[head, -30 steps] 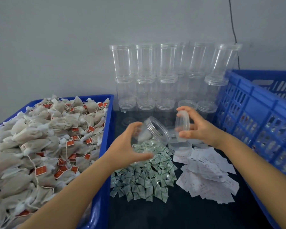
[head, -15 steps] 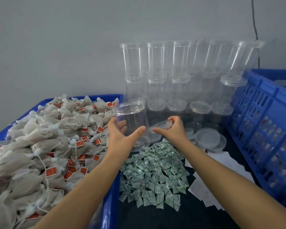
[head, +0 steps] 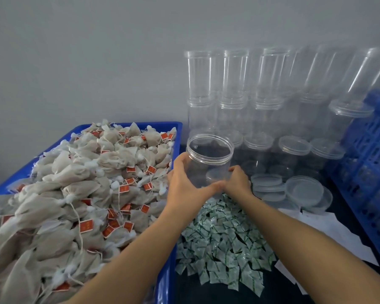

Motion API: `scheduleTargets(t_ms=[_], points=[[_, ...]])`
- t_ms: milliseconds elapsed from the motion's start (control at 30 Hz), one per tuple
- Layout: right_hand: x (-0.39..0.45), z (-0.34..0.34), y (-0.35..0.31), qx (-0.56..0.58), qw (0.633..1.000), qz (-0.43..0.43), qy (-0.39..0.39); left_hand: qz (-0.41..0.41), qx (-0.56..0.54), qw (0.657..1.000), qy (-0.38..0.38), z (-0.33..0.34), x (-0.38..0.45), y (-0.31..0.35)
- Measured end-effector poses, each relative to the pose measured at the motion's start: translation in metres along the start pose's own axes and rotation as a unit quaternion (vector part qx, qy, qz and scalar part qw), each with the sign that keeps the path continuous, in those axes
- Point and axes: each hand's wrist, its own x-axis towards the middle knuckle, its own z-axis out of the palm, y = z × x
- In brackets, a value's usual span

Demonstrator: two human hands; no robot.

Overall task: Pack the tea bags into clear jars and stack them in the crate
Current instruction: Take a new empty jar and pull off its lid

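Note:
An open clear jar (head: 210,154) stands upright beside the blue tray, and my left hand (head: 184,183) grips its lower side. My right hand (head: 237,181) sits just right of the jar, fingers curled on a clear lid (head: 217,177) seen through the jar wall. Tea bags (head: 75,194) with red tags are heaped in the blue tray (head: 167,260) at left. The blue crate (head: 369,163) stands at the right edge.
Stacked empty clear jars (head: 261,95) line the wall behind. Loose clear lids (head: 303,189) lie right of my right hand. Small green-white sachets (head: 224,242) are piled on the dark table in front, with white paper slips (head: 329,233) to their right.
The jar went from tilted on its side to upright beside the tray, still in my left hand. My right hand brought the lid down low next to the jar's base.

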Motion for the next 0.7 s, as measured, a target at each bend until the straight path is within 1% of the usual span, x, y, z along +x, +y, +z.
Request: scheduleTargets(t_ms=[167, 267, 333, 400, 467, 500, 533, 600, 667, 700], points=[[-0.002, -0.009, -0.006, 0.014, 0.999, -0.009, -0.031, 0.001, -0.015, 1.000, -0.015, 0.002, 0.001, -0.002], [-0.013, -0.022, -0.016, 0.081, 0.996, -0.023, -0.021, 0.009, -0.014, 1.000, -0.007, 0.002, 0.000, -0.003], [-0.026, -0.032, -0.021, 0.131, 0.990, -0.053, -0.007, 0.000, -0.014, 1.000, -0.004, 0.002, -0.001, -0.001], [-0.047, -0.042, -0.025, 0.217, 0.972, -0.089, -0.005, -0.008, -0.009, 1.000, -0.010, 0.002, -0.002, 0.001], [-0.074, -0.050, -0.029, 0.313, 0.942, -0.118, -0.027, -0.015, -0.004, 1.000, -0.023, 0.002, -0.003, 0.005], [-0.088, -0.055, -0.031, 0.340, 0.930, -0.133, -0.046, -0.015, 0.003, 0.999, -0.037, 0.001, -0.004, 0.008], [-0.099, -0.059, -0.032, 0.346, 0.924, -0.148, -0.066, -0.016, 0.016, 0.998, -0.064, -0.001, -0.004, 0.012], [-0.116, -0.063, -0.033, 0.317, 0.927, -0.172, -0.105, -0.013, 0.047, 0.986, -0.157, -0.005, -0.007, 0.022], [-0.124, -0.064, -0.031, 0.311, 0.927, -0.170, -0.124, -0.020, 0.095, 0.961, -0.260, -0.016, -0.011, 0.033], [-0.128, -0.065, -0.030, 0.316, 0.925, -0.168, -0.126, -0.038, 0.145, 0.941, -0.302, -0.023, -0.010, 0.038]])
